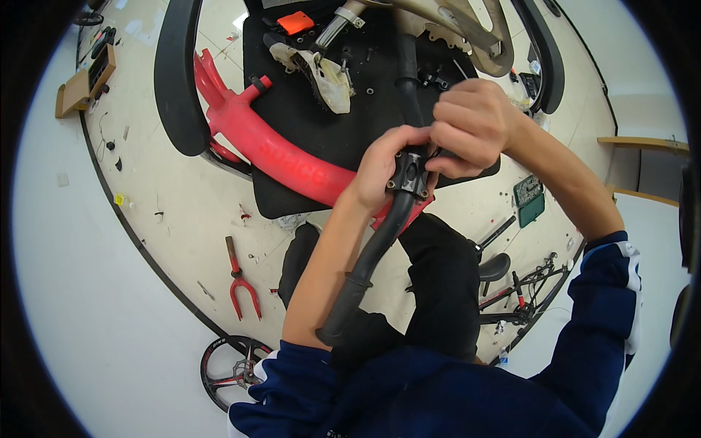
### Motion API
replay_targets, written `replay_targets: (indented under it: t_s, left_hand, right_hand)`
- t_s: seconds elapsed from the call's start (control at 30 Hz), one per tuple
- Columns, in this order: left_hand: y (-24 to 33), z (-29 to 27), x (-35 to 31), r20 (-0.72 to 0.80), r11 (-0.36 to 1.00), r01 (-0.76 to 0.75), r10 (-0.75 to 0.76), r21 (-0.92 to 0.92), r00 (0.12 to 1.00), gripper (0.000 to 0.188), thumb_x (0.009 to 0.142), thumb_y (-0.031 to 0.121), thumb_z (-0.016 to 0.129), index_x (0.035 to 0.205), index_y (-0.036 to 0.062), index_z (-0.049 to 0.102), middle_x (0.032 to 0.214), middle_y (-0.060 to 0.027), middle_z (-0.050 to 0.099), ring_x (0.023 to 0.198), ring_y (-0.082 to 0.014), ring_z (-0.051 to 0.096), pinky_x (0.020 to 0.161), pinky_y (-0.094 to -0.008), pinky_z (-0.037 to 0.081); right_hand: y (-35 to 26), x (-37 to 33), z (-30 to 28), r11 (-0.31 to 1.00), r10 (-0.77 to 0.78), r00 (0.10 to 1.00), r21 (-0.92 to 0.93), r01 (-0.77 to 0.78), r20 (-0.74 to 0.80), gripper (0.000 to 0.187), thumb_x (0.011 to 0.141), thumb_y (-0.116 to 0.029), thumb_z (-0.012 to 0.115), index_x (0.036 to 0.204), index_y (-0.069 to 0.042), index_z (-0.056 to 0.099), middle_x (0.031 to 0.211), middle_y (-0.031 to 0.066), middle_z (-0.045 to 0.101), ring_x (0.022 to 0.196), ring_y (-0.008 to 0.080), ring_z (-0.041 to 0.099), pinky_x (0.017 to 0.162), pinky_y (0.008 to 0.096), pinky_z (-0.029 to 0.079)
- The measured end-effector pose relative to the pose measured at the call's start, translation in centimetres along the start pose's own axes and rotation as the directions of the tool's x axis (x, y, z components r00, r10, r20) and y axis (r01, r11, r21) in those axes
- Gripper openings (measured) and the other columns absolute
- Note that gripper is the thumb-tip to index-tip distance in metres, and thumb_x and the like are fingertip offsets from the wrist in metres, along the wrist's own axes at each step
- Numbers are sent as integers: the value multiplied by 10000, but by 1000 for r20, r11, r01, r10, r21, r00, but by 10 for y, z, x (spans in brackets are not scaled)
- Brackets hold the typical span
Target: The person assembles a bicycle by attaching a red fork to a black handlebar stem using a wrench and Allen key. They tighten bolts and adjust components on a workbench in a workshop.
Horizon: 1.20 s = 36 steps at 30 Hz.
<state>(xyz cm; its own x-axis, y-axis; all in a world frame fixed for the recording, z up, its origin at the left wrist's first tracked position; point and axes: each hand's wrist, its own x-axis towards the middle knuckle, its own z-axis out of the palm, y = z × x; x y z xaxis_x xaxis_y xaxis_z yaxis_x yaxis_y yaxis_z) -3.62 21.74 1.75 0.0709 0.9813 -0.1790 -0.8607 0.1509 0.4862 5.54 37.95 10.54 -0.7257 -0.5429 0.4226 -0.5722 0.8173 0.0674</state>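
Observation:
A black bicycle handlebar [387, 230] with grips slants across the front of me. Clamped around its middle is a black stem [410, 175] with small bolts at its corners. My left hand [377, 162] is closed round the stem from the left, thumb along its far side. Curled in a pinch, my right hand [473, 125] is at the stem's right side; what its fingers hold is hidden. Beneath my left wrist, a red bicycle frame [292, 155] lies over the seat of a black chair [285, 198].
On the chair lie a crumpled whitish wrapping [332, 84], an orange piece [295, 22], loose nuts and a pale frame [467, 29]. Chair armrests [177, 80] rise on both sides. A red fork [243, 288], wheel [226, 372], saddle [494, 268] and green tool case [531, 201] are on the floor.

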Motion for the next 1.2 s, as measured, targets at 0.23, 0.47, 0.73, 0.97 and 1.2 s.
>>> replay_targets:
  t_s: [0.23,0.47,0.73,0.97,1.2]
  left_hand:
    - [-4,4,2,-105,988,-135,143,78,984,419,1012,417,393,834,58,516,642,-140,592,502,-210,572,493,-286,447]
    - [-12,8,4,-159,969,-142,175,200,972,503,1013,517,396,838,68,541,651,-74,556,518,-201,594,485,-332,507]
    - [1,-3,12,-419,991,-69,14,-117,908,483,967,570,462,817,120,549,577,-128,594,466,-223,580,465,-333,475]
    - [9,-13,-3,-184,983,-183,184,23,966,484,1005,515,416,831,78,529,639,-93,595,493,-214,580,503,-297,479]
    - [5,-13,1,-149,983,-172,179,62,973,472,1013,503,412,844,86,555,668,-73,600,547,-174,595,521,-273,482]
  right_hand:
    - [14,0,29,650,751,537,286,-704,-385,193,816,-156,637,956,-24,629,899,84,623,816,230,577,766,311,434]
    - [4,56,44,22,929,299,773,-635,219,274,993,-221,528,1155,-9,593,968,73,666,874,163,650,789,299,499]
    - [-101,102,29,569,434,764,512,-643,478,204,905,-249,648,957,-58,599,696,97,620,624,330,628,565,409,502]
    - [-64,-9,-15,419,874,471,305,-856,122,111,895,-103,647,924,2,662,721,62,633,629,115,587,585,257,464]
    - [-51,19,-3,25,869,285,538,-843,405,297,988,-275,553,1064,-3,644,758,-1,578,670,65,526,587,217,420]
